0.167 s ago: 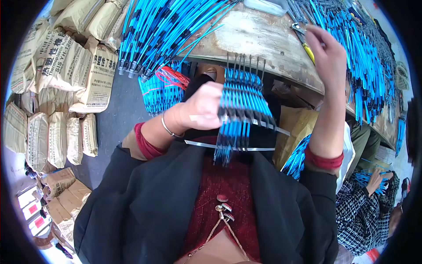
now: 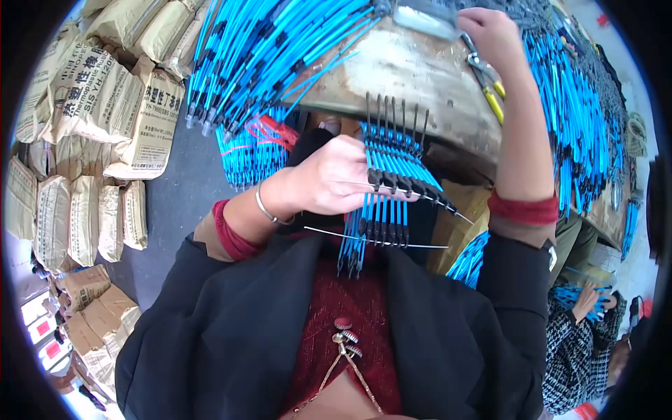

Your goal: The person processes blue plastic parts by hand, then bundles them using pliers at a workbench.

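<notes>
My left hand (image 2: 339,175) is closed around a fan of blue strips (image 2: 399,161) with black ends, held in front of my chest. Thin metal rods (image 2: 420,246) run crosswise through its black ends, and several dark prongs stick out at the far side. Over the table's far side, my right hand (image 2: 493,33) reaches out with its thumb and fingers apart. Those fingertips are slightly blurred, beside a clear plastic tray (image 2: 423,23). Below that hand lie pliers (image 2: 484,80) with yellow handles.
Blue strips pile up on the worn wooden table (image 2: 399,66), left (image 2: 259,56) and right (image 2: 577,112). Brown paper sacks (image 2: 91,91) stack at the left. A tied blue bundle (image 2: 255,157) sits below the table edge. At lower right, another person's hand (image 2: 586,302) holds blue strips.
My right hand has moved farther out and to the left, toward the tray. The fan in my left hand has tilted and dropped slightly, its rods now more spread.
</notes>
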